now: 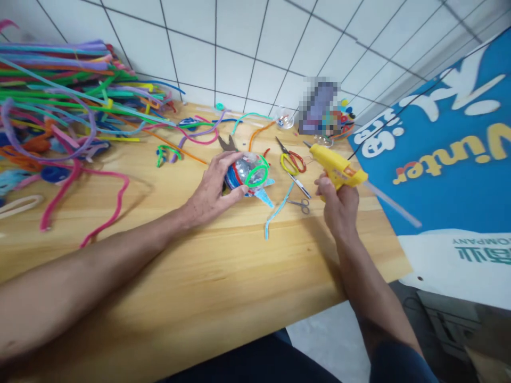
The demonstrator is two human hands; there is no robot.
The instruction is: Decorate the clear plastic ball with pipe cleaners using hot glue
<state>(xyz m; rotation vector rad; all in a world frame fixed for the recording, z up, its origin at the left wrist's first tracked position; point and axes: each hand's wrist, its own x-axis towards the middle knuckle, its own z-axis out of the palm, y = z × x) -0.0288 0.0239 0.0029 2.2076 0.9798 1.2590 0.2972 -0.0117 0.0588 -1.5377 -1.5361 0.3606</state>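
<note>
Wooden table point(223, 266): spread beneath both forearms; clock directions are taken from the ball, with 12 facing the wall.
Blue printed sheet point(447, 197): seen at 3 o'clock, past the table's edge.
Heap of fuzzy stems point(72, 101): piled at 10 o'clock, well apart from the ball.
Hands: held apart from each other, both occupied. The left hand point(213, 186) is clamped on the ball from the 9 o'clock side, thumb laid along the near side; the right hand point(339, 205) is wrapped around the glue gun's handle.
Yellow glue gun point(335, 166): held between 2 and 3 o'clock, glue stick point(393, 205) protruding behind. Its nozzle point(307, 144) is aimed toward 10, while the ball is placed at about 8 from that tip, so it is not lined up with the ball.
Decorated clear ball point(254, 173): gripped by the nearer left hand, between 9 and 10 o'clock from the right. No clear long axis is shown; its light-blue spike point(264, 198) is pointed between 4 and 5.
Pliers point(227, 142): set just beside, between 10 and 11.
Red-and-yellow scissors point(293, 161): left between ball and gun, tips turned to 11.
Light-blue stem point(275, 214): laid at 5.
Clear dome point(284, 118): placed at 1.
Small scissors point(304, 206): left at 4, near the right hand.
</note>
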